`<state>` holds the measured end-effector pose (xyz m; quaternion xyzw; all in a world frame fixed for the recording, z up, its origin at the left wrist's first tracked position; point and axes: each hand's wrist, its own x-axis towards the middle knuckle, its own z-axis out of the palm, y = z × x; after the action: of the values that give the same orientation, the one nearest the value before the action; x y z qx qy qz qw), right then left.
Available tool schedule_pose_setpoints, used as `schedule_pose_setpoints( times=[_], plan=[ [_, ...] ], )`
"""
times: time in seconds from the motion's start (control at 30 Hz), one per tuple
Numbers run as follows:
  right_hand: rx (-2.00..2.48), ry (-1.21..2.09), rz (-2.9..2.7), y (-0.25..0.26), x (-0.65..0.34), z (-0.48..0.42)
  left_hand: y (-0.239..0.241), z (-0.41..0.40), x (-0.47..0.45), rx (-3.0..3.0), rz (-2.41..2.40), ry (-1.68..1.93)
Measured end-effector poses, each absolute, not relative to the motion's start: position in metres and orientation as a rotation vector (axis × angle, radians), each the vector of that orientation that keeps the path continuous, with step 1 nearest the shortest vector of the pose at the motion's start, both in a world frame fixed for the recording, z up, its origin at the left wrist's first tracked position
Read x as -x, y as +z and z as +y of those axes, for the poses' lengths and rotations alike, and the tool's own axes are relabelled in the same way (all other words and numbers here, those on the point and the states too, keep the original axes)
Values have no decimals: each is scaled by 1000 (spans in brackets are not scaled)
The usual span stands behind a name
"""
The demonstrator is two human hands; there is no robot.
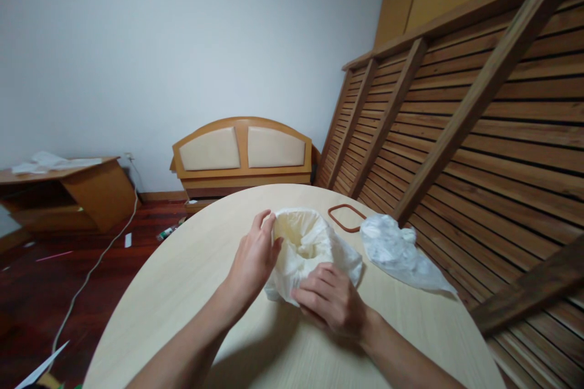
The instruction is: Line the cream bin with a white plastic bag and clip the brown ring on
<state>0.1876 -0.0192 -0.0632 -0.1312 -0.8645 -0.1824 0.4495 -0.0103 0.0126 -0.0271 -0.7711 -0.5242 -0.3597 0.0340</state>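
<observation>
A white plastic bag [314, 237] stands mouth up on the round table, its edge folded outward over what looks like a container hidden beneath it. My left hand [256, 252] grips the bag's left rim, with the thumb on the inner side and the fingers outside. Curled fingers of my right hand [331, 298] pinch the bag's near side, just below the rim. Behind it to the right lies a brown rounded-square ring [345, 230]. Beside the ring is a crumpled bundle of thin white plastic bags [396, 249].
The pale round table [182, 279] ends in a curved edge. A slatted wooden frame [456, 152] leans close on the right. Beyond are a headboard [244, 179] and a low wooden desk [98, 194]. A white cable [98, 267] trails over the floor at left.
</observation>
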Motion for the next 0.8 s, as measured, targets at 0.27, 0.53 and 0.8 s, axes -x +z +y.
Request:
schedule_pose_setpoints(
  times=[0.27,0.53,0.8],
  plan=[
    [816,-356,-2201,-67,-176,-21,-23,4,3,2429,-1642,-1119],
    [532,-447,-2260,-72,-180,-15,-14,3,3,2561,-1690,-1065],
    [541,-483,-2309,-69,-182,-14,6,-7,8,2481,-1913,-576]
  ],
)
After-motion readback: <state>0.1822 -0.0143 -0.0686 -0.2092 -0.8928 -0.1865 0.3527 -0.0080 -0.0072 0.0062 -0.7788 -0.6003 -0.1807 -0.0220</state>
